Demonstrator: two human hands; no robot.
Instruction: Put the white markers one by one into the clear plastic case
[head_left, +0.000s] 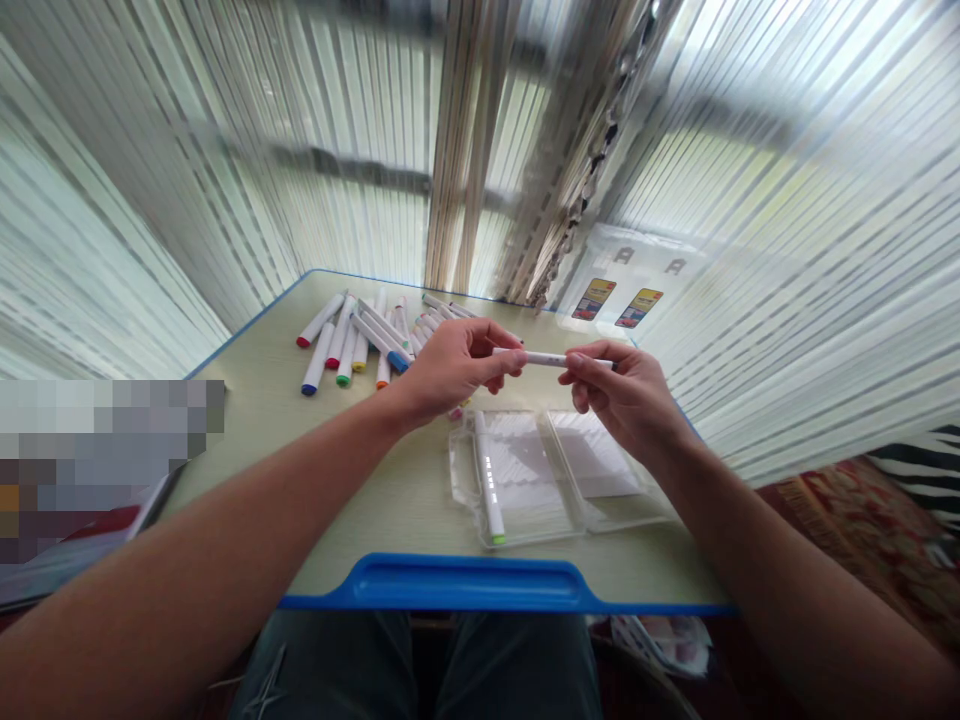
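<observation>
A: What do the hands have?

B: One white marker (551, 358), held level between them. The left hand (457, 365) pinches one end with thumb and fingertips closed on it. The right hand (626, 395) grips the other end the same way, fingers curled tight round the barrel.

A: Where is it, exactly?

B: In the air above the table (300, 440), just over the far edge of the case (600, 460). It touches nothing but the two hands.

A: And the case?

B: Clear plastic, lying open and flat in two halves near the front edge of the table. A green marker (489, 480) lies in the left half, lengthwise, its green tip towards the person. The right half shows only its ribbed white floor.

A: Other markers?

B: A pile (360, 340) of them lies loose at the far left of the table, well apart from the case, with red, blue, green, yellow and orange caps. Some cross over one another.

A: Anything else?

B: Two packs (622, 290) with yellow labels lean at the far right corner, against the curtain (787, 250). I cannot read the labels.
</observation>
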